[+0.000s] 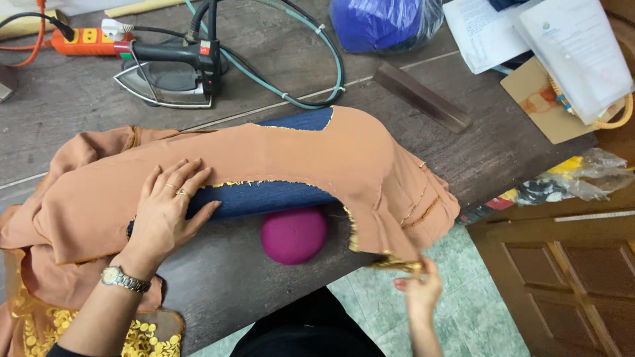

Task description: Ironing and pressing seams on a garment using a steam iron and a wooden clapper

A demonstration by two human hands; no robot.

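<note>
My left hand [165, 215] flat, fingers spread, pressing tan garment [291, 158] onto blue padded form [264, 197]; nothing gripped. My right hand [418, 285] pinches gold-trimmed hem past worktop [264, 291] edge, pulling cloth taut. Garment draped over form mid-worktop, magenta pressing cushion [294, 234] just below. Iron [173, 74] parked well apart at back, not in hand. Judging progress: fabric positioned and smoothed, curved seam laid over form; pressing itself looks not yet started. Rest of garment bunched at left.
</note>
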